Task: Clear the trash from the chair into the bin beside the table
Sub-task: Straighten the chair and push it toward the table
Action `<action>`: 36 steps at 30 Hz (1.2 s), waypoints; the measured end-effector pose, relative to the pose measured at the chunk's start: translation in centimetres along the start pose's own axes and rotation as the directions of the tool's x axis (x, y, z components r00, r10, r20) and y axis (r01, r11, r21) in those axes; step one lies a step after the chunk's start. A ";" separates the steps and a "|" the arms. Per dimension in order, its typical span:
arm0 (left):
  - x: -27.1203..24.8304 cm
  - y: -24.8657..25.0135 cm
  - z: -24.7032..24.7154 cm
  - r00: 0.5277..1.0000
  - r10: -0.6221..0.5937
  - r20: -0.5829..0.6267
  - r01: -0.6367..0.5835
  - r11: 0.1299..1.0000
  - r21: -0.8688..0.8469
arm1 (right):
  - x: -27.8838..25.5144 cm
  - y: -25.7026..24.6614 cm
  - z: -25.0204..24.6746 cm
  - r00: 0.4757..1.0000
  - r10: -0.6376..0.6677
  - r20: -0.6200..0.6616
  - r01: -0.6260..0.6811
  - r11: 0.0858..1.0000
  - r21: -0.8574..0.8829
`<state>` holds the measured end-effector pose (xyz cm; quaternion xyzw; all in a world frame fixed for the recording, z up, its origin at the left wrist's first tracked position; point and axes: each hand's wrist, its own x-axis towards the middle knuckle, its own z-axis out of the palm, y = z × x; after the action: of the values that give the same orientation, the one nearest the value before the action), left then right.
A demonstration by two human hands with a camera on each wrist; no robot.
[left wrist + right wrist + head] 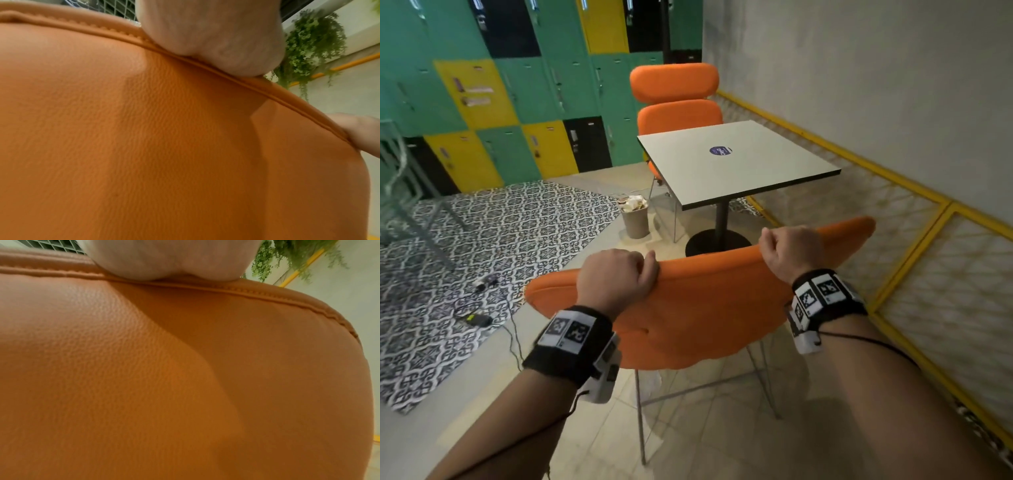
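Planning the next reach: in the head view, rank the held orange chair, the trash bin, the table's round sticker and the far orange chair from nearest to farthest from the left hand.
1. Held orange chair: the left hand grips its backrest top.
2. Trash bin: ahead on the floor, beside the table.
3. Round sticker: on the tabletop, ahead right.
4. Far orange chair: beyond the table.

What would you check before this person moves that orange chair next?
1. Left hand grips the chair backrest's top edge: ok.
2. Right hand grips the same edge: ok.
3. Seat free of trash: cannot tell, the backrest hides it.
4. Bin upright beside the table: ok.
5. Room left in the bin: not ok, paper already piles above its rim.
6. Floor near the chair: not ok, a cable trails on the left.
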<state>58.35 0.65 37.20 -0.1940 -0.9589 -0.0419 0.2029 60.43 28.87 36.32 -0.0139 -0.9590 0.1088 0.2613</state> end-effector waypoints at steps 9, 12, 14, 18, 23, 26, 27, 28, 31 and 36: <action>-1.7 -1.9 -0.3 0.985 0.167 -0.046 -0.171 0.982 -0.086 | -5.1 -2.3 -0.9 0.966 0.071 -0.248 -0.082 0.996 -0.034; -2.3 -2.7 -0.6 0.972 0.222 -0.072 -0.230 0.965 -0.122 | -7.6 -3.9 -1.5 0.930 0.101 -0.352 -0.142 0.986 -0.090; -2.7 -3.2 -1.1 0.964 0.254 -0.076 -0.263 0.953 -0.149 | -9.0 -4.9 -1.8 0.910 0.107 -0.401 -0.171 0.977 -0.128; -2.5 -3.4 -1.5 0.947 0.311 -0.078 -0.321 0.927 -0.197 | -10.0 -5.3 -2.0 0.886 0.092 -0.455 -0.188 0.967 -0.171; -0.5 -2.8 -0.7 0.938 0.336 -0.087 -0.346 0.921 -0.177 | -8.8 -4.1 -1.7 0.858 0.079 -0.507 -0.190 0.967 -0.170; 0.7 -2.6 -0.3 0.935 0.343 -0.095 -0.355 0.914 -0.196 | -8.1 -3.4 -1.1 0.845 0.075 -0.530 -0.195 0.965 -0.174; 1.2 -2.5 -0.1 0.934 0.344 -0.096 -0.356 0.912 -0.205 | -7.8 -3.1 -0.9 0.838 0.069 -0.542 -0.191 0.966 -0.173; 1.8 -2.3 0.1 0.935 0.343 -0.094 -0.355 0.910 -0.212 | -7.4 -2.8 -0.7 0.829 0.053 -0.556 -0.178 0.968 -0.174; 3.8 -1.2 1.3 0.937 0.333 -0.100 -0.348 0.911 -0.221 | -6.2 -0.9 -0.3 0.808 0.010 -0.589 -0.138 0.975 -0.173; 7.3 2.5 3.5 0.943 0.308 -0.123 -0.329 0.916 -0.229 | -3.8 4.2 -0.1 0.797 0.003 -0.605 -0.146 0.971 -0.188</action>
<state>51.88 6.06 36.96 -0.3694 -0.8923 -0.1353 0.2215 63.68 32.63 33.59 -0.1149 -0.8315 -0.0003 0.5435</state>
